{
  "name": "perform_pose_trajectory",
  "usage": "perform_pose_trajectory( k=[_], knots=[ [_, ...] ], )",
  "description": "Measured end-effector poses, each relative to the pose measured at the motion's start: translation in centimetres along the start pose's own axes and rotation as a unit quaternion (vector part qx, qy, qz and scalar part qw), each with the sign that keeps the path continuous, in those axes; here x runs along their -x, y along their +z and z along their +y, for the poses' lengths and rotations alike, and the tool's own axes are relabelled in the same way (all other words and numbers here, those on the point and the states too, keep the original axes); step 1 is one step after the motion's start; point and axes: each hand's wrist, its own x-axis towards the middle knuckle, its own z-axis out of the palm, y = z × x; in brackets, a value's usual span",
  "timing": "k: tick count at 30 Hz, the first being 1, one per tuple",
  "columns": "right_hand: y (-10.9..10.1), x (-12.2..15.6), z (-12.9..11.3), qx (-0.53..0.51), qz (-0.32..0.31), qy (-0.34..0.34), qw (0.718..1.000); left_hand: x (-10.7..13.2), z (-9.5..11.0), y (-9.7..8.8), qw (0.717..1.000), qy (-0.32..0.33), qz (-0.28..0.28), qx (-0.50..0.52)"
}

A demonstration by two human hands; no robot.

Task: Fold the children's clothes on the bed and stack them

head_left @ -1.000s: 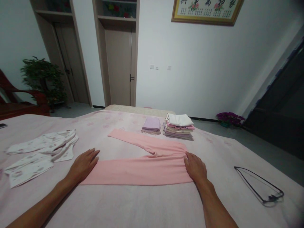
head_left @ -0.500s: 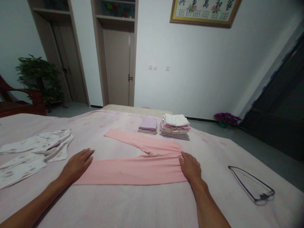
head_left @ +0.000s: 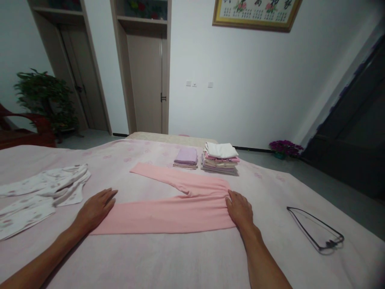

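Note:
A pair of pink trousers [head_left: 168,218] lies spread flat on the bed, its two legs parted toward the left. My left hand [head_left: 98,210] rests palm down over the hem of the nearer leg, fingers stretched forward. At the waistband, on the right, my right hand [head_left: 240,208] lies on the gathered edge with its thumb apart and fingers slightly bent. Both hands look open, though their undersides are hidden. White spotted clothing [head_left: 45,196] lies loosely spread to the left of my left hand.
Beyond the trousers sit a small folded purple stack [head_left: 185,155] and a taller stack of folded clothes [head_left: 220,160] topped with white. A thin black-framed object [head_left: 315,230], perhaps a hanger, lies at right on the pink-white bedsheet [head_left: 168,265]. A doorway and potted plant [head_left: 45,98] stand behind.
The view has shifted slightly, so everything sits a little further left. Both hands keep their places on the pink trousers.

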Motion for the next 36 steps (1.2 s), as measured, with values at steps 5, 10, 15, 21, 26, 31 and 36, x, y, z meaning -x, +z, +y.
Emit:
perform_pose_trajectory(
  k=[5,10,15,21,26,31,36],
  knots=[
    [-0.07,-0.06,-0.02,0.000,-0.005,0.005,1.000,0.09,-0.08,0.10,1.000,-0.007,-0.014,0.003],
    [-0.23,0.01,-0.06,-0.001,-0.006,0.004,1.000,0.16,0.05,0.05,1.000,-0.010,-0.010,0.001],
    [-0.44,0.17,-0.24,0.002,0.005,0.002,1.000,0.24,0.01,-0.05,1.000,-0.010,-0.005,0.003],
    [-0.16,-0.01,-0.17,0.002,0.001,0.001,1.000,0.22,0.12,-0.34,1.000,0.000,-0.008,0.004],
    [0.05,-0.07,-0.11,0.006,0.013,-0.007,1.000,0.19,0.33,-0.48,1.000,0.000,0.000,0.010],
    [0.05,-0.05,-0.17,0.005,0.010,-0.002,1.000,0.20,0.30,-0.35,1.000,0.005,0.005,0.007],
    [-0.12,0.01,-0.22,-0.001,0.006,-0.003,1.000,0.23,0.37,-0.37,1.000,0.008,0.009,0.001]
  ],
)
